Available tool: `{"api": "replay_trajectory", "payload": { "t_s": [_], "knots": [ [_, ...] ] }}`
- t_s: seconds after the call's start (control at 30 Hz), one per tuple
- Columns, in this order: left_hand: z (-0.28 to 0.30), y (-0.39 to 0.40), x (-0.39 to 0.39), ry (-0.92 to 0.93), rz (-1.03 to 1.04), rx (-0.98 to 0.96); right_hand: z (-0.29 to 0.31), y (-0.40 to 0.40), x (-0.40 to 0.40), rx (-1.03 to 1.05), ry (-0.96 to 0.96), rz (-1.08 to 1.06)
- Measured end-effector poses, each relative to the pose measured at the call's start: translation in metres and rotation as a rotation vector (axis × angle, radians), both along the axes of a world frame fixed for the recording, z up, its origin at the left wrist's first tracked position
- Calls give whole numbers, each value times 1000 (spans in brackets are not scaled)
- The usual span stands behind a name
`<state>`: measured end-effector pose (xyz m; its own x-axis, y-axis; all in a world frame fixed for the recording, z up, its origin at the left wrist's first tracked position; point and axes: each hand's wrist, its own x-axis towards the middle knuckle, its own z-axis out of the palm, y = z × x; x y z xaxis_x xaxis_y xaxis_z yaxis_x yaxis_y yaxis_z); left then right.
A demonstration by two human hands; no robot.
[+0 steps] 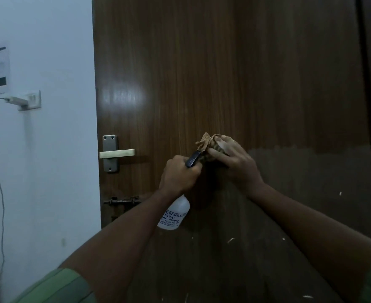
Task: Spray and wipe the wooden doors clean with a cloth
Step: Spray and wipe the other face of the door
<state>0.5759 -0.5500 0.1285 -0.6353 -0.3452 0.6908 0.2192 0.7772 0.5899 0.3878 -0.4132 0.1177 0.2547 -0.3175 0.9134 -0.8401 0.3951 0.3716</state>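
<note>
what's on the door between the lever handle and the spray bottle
In the head view, a slide bolt is fixed there, below the door handle, left of the spray bottle.

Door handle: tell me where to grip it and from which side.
Grip the lever near its free right end, coming straight at the door from the front. The flat bar lies level, pivoting at the plate on the left, so the far end gives the most leverage.

The door [224,73] is bare above both hands; the lever handle [116,153] and bolt [123,201] jut out at its left edge.
</note>
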Motion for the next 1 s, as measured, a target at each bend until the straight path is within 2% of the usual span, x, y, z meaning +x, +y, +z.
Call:
{"api": "replay_trajectory", "payload": {
  "t_s": [0.07, 0.17, 0.2, 0.23, 0.27, 0.3, 0.37, 0.4, 0.43, 0.47, 0.53, 0.57, 0.6, 0.63, 0.67, 0.73, 0.77, 0.8, 0.83, 0.93, 0.97, 1.0],
  "knots": [
    [-6, 7, -3, 11, 1, -3, -24, -15, 3, 11, 0, 20],
    [-10, 18, -6, 3, 51, -22, -39, 5, -7, 490, 408, 8],
    [-10, 21, -7, -5, 58, -32, -26, 18, -13, 601, 523, -14],
    [-10, 23, -7, -14, 52, -37, -10, 27, -18, 620, 592, -30],
    [-9, 25, -7, -18, 39, -37, 5, 31, -23, 562, 553, -34],
    [-8, 26, -8, -17, 29, -34, 16, 35, -24, 422, 418, -19],
    [-8, 27, -9, -8, 26, -36, 14, 34, -17, 77, 14, 33],
    [-8, 28, -9, 0, 26, -41, 4, 28, -12, -3, -80, 45],
    [-9, 30, -9, 3, 27, -45, -8, 25, -6, 4, -81, 47],
    [-10, 31, -10, 3, 29, -44, -20, 24, -4, 95, 37, 41],
    [-10, 32, -13, -1, 30, -46, -31, 38, -11, 458, 388, 35],
    [-9, 33, -14, -4, 24, -49, -21, 51, -15, 610, 502, 14],
    [-9, 35, -16, -9, 19, -51, -7, 60, -20, 657, 557, -12],
    [-9, 39, -17, -18, 17, -55, 5, 64, -25, 596, 514, -19],
    [-8, 43, -19, -24, 20, -57, 14, 68, -30, 456, 381, 1],
    [-7, 50, -24, -32, 35, -60, 17, 70, -34, 78, -7, 61],
    [-6, 54, -26, -37, 33, -59, 11, 66, -37, -17, -108, 64],
    [-4, 58, -28, -41, 24, -55, 2, 63, -38, -19, -119, 50],
    [-2, 64, -30, -42, 16, -51, -9, 63, -41, 75, -38, 36],
    [4, 78, -38, -26, 28, -57, -22, 87, -56, 629, 358, 6],
    [5, 82, -41, -23, 25, -63, -11, 98, -62, 690, 403, 0],
    [6, 86, -44, -24, 14, -68, 0, 106, -67, 648, 381, 9]
  ]
}}
